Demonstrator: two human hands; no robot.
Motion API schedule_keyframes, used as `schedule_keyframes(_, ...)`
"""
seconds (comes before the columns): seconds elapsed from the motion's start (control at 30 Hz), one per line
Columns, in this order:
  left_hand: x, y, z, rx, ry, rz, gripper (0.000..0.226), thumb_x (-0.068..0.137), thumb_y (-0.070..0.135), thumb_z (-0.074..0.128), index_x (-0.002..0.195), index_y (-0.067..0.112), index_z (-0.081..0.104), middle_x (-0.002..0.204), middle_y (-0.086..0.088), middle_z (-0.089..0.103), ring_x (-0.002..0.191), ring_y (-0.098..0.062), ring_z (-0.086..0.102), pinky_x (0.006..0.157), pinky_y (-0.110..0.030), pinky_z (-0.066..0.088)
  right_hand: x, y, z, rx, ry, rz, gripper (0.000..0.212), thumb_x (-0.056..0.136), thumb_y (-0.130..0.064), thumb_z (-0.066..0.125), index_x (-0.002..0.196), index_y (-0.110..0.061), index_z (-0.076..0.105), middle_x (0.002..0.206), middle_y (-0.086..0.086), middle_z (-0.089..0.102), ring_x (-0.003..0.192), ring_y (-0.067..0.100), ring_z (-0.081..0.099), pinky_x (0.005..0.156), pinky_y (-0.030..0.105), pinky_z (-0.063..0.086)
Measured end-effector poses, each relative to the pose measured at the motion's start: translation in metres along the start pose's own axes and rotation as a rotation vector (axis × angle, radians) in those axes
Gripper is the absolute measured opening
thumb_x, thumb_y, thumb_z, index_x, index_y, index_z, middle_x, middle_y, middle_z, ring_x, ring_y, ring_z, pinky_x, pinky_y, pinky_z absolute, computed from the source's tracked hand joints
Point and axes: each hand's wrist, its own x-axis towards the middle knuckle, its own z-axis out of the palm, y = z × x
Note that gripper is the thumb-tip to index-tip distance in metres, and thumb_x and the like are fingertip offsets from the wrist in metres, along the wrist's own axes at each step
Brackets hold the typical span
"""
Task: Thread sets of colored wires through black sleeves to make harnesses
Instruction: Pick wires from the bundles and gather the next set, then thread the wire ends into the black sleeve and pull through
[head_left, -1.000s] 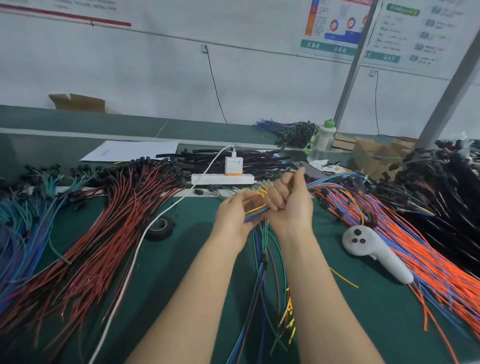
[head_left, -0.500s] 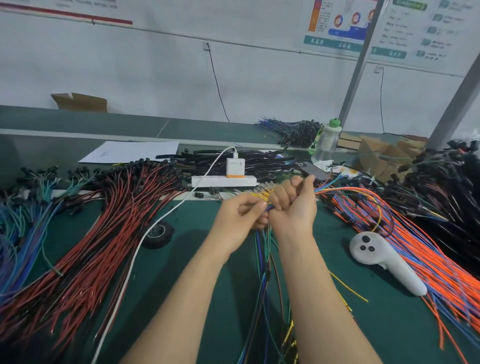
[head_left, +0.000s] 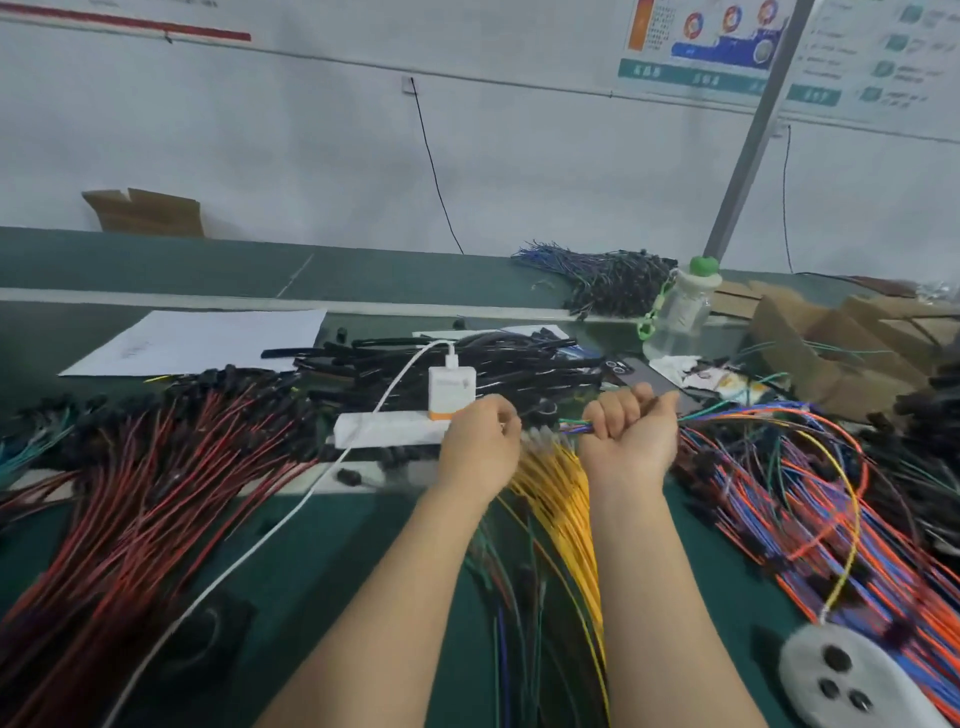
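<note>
My right hand (head_left: 631, 439) is fisted round a small set of colored wires (head_left: 574, 427), whose blue, green and orange ends stick out to its left. My left hand (head_left: 480, 444) hovers just left of those ends with its fingers curled; what it holds is hidden behind the hand. A thick bundle of yellow wires (head_left: 561, 493) lies on the green table between my forearms. A heap of black sleeves (head_left: 498, 364) lies behind my hands. One yellow wire (head_left: 852, 514) loops out to the right.
Red and black wires (head_left: 145, 493) fan over the left of the table. Orange and blue wires (head_left: 779, 499) cover the right. A white power strip (head_left: 384, 430) with a charger (head_left: 451, 392) sits by my left hand. A white controller (head_left: 841, 675), a water bottle (head_left: 680, 312) and paper (head_left: 202, 340).
Both hands have moved away from me toward the power strip and drawn slightly apart. The view has tilted up and closer, and the yellow bundle now shows between my forearms.
</note>
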Motion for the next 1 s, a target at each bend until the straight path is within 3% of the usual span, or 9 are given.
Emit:
schedule_keyframes(0.13,0.046,0.003,0.039,0.531,-0.158,0.076,0.028,0.093,0.010,0.051,0.121,0.009,0.055,0.122,-0.012,0.057,0.114,-0.032,0.050,0.087,-0.039,0.042,0.038,-0.006,-0.004,-0.031,0.077,-0.069,0.049,0.104,-0.043,0.028,0.064,-0.016,0.038,0.040,-0.006,0.022,0.030,0.008,0.016,0.030,0.019,0.013)
schedule_keyframes(0.2,0.059,-0.001,0.055,0.659,-0.218,0.080,0.038,0.091,0.012,0.053,0.129,0.007,0.047,0.129,-0.015,0.051,0.121,-0.033,0.043,0.096,-0.041,0.038,0.051,-0.009,-0.007,-0.041,0.095,-0.088,0.049,0.104,-0.042,0.028,0.064,-0.016,0.039,0.039,-0.006,0.023,0.029,0.008,0.017,0.029,0.019,0.013)
schedule_keyframes(0.37,0.083,-0.004,0.074,0.563,-0.009,0.174,0.044,0.086,0.002,0.054,0.129,0.011,0.048,0.133,-0.010,0.043,0.122,-0.029,0.037,0.102,-0.039,0.034,0.070,-0.011,-0.015,-0.067,0.150,-0.123,0.049,0.104,-0.042,0.030,0.063,-0.016,0.039,0.039,-0.006,0.023,0.029,0.008,0.018,0.030,0.018,0.013)
schedule_keyframes(0.53,0.102,-0.008,0.072,0.700,-0.175,-0.056,0.044,0.086,0.011,0.061,0.129,0.011,0.052,0.144,-0.014,0.033,0.134,-0.036,0.024,0.114,-0.047,0.018,0.079,-0.007,-0.020,-0.083,0.190,-0.121,0.049,0.104,-0.041,0.030,0.063,-0.016,0.040,0.039,-0.006,0.024,0.029,0.008,0.018,0.031,0.016,0.013)
schedule_keyframes(0.67,0.105,-0.001,0.071,0.700,-0.203,-0.107,0.037,0.085,0.009,0.060,0.122,0.010,0.056,0.143,-0.016,0.031,0.133,-0.037,0.024,0.113,-0.049,0.015,0.079,-0.009,-0.021,-0.085,0.200,-0.115,0.050,0.104,-0.042,0.030,0.063,-0.016,0.039,0.039,-0.006,0.024,0.029,0.008,0.017,0.030,0.018,0.013)
schedule_keyframes(0.73,0.106,0.006,0.066,0.676,-0.142,-0.021,0.036,0.089,0.009,0.055,0.125,0.010,0.054,0.142,-0.014,0.036,0.133,-0.035,0.028,0.115,-0.048,0.014,0.077,-0.012,-0.019,-0.095,0.202,-0.126,0.049,0.104,-0.041,0.029,0.063,-0.016,0.039,0.039,-0.006,0.023,0.029,0.008,0.017,0.031,0.017,0.013)
schedule_keyframes(0.8,0.104,0.020,0.055,0.548,-0.015,0.162,0.032,0.097,0.014,0.044,0.128,0.010,0.050,0.136,-0.012,0.044,0.127,-0.031,0.039,0.111,-0.043,0.023,0.073,-0.016,-0.017,-0.105,0.193,-0.135,0.048,0.105,-0.040,0.028,0.064,-0.016,0.038,0.038,-0.006,0.022,0.029,0.008,0.017,0.031,0.017,0.012)
schedule_keyframes(0.9,0.088,0.064,0.028,0.110,0.145,0.415,0.027,0.102,0.016,0.032,0.120,0.005,0.049,0.116,-0.012,0.057,0.102,-0.029,0.054,0.081,-0.036,0.037,0.058,-0.023,-0.011,-0.111,0.167,-0.127,0.047,0.104,-0.041,0.029,0.065,-0.016,0.038,0.039,-0.007,0.022,0.030,0.008,0.018,0.030,0.019,0.014)
schedule_keyframes(1.0,0.055,0.116,-0.015,-0.198,0.285,0.646,0.026,0.102,0.015,0.029,0.112,0.001,0.048,0.086,-0.002,0.055,0.070,-0.013,0.048,0.061,-0.024,0.032,0.033,-0.031,-0.004,-0.095,0.122,-0.084,0.046,0.104,-0.040,0.031,0.065,-0.017,0.039,0.040,-0.007,0.022,0.030,0.007,0.017,0.030,0.019,0.013)
